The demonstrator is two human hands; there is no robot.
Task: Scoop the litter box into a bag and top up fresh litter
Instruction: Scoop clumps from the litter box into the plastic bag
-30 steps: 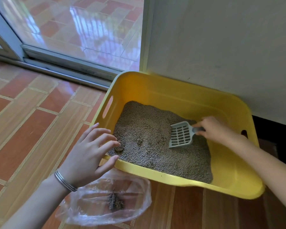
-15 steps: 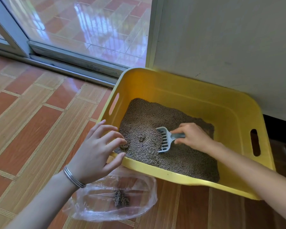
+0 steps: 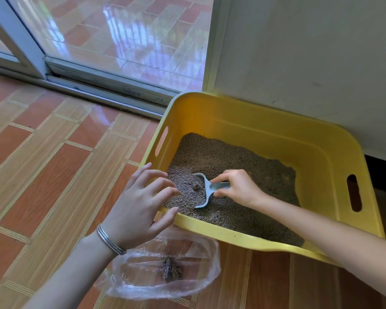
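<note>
The right hand (image 3: 239,189) is clamped on the short handle of a small grey plastic slotted scoop (image 3: 204,192), thumb and fingers pinching it from above. The left hand (image 3: 140,206), with thin silver bangles (image 3: 110,239) at the wrist, holds nothing. Its fingers are spread and loosely bent over the near left corner of the box, and whether the thumb touches the rim cannot be told. The scoop's long axis runs left to right, handle to the right in the grip and blade to the left. It is tipped on its edge and dug into the grey-brown granular litter (image 3: 221,157). A small dark clump (image 3: 196,186) sits just at the blade's left face, between the two hands and closer to the right one. That litter fills the floor of a yellow rectangular plastic litter box (image 3: 232,238) with slot handles in its left and right walls. It is piled unevenly, and more of the right wall shows bare. The crumpled clear plastic bag (image 3: 156,284) lies on the tiled floor just near and left of the box, under the left wrist, with a dark lump of waste (image 3: 171,267) already inside. The load would likely have to travel left and near over the rim, and the left hand is the nearer one to open the bag.
</note>
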